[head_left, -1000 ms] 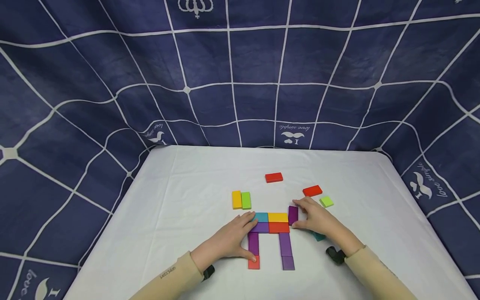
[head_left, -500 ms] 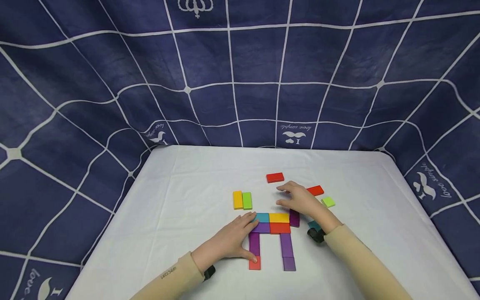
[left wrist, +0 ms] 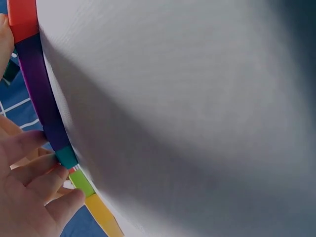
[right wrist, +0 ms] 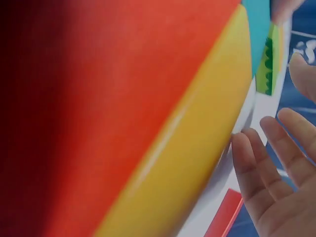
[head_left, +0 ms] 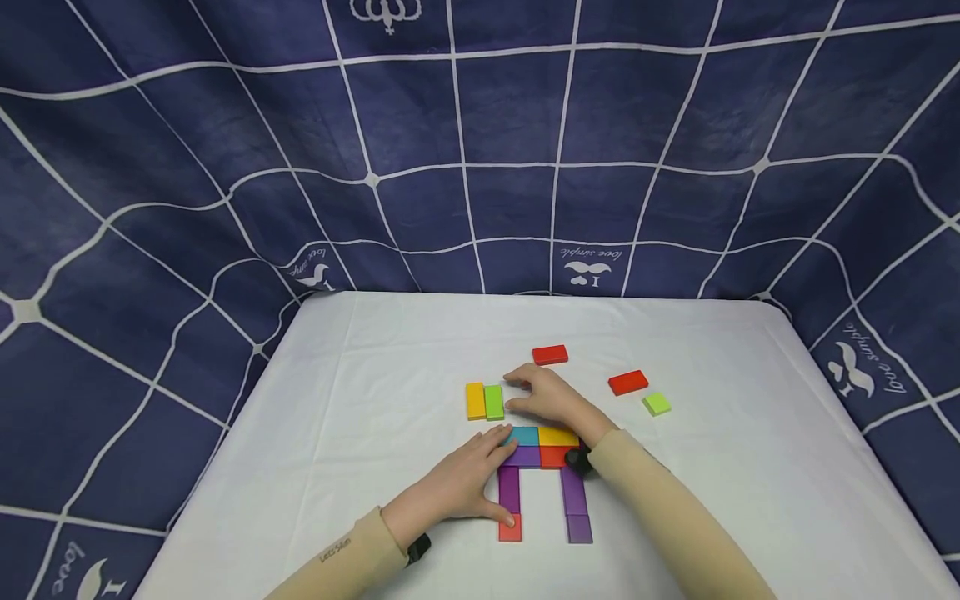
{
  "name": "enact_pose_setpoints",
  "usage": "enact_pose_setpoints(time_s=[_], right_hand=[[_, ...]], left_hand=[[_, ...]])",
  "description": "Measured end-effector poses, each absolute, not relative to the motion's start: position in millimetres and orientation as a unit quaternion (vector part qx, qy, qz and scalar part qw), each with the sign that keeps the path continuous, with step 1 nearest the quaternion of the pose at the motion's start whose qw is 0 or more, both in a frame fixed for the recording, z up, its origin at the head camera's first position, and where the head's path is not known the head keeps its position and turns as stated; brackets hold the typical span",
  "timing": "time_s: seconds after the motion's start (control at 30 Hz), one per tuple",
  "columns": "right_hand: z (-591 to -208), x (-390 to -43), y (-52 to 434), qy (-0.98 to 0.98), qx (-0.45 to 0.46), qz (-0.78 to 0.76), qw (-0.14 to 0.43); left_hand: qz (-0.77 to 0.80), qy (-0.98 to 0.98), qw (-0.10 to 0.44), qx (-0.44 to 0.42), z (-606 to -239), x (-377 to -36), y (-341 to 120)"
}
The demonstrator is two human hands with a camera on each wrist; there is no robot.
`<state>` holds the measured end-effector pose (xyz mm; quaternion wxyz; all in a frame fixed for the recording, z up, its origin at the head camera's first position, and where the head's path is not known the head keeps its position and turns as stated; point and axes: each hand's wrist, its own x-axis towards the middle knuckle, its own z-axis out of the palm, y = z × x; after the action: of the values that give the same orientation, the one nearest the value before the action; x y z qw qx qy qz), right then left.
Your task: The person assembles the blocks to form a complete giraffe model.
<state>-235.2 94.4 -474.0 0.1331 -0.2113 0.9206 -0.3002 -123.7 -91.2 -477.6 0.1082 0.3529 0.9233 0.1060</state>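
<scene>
While left hand [head_left: 457,483] lies flat, steadying block figure [head_left: 542,467], right hand [head_left: 551,398] reaches green block [head_left: 492,402] at 9 o'clock, fingers relaxed, seemingly touching.

bare cloth [head_left: 390,358] left of the yellow-green pair [head_left: 483,401] lies open.

The person wears a long-sleeved beige top whose sleeves reach down to both wrists. The left sleeve [head_left: 341,557] carries a small line of dark lettering near the cuff, while the right sleeve [head_left: 667,525] shows no marking. A small black device sits strapped at each wrist, just past the cuff, under the left hand [head_left: 450,487] and the right hand [head_left: 551,402].
</scene>
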Motion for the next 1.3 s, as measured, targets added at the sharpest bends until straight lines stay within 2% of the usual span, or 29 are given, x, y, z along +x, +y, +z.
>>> enact_pose_setpoints(time_s=[0.37, 0.83, 1.1, 1.3], right_hand=[[-473, -238, 79, 0.925, -0.249, -0.242, 0.151], [-472, -238, 76, 0.946, -0.213, -0.209, 0.128], [-465, -235, 93, 0.947, -0.176, -0.234, 0.133], [-451, -238, 126, 0.939, -0.167, -0.273, 0.126]], left_hand=[[0.104, 0.922, 0.093, 0.36, -477, -122, -91], [0.095, 0.921, 0.083, 0.368, -476, -119, -91], [0.087, 0.919, 0.068, 0.378, -477, -117, -89], [0.085, 0.921, 0.07, 0.374, -476, -117, -89]])
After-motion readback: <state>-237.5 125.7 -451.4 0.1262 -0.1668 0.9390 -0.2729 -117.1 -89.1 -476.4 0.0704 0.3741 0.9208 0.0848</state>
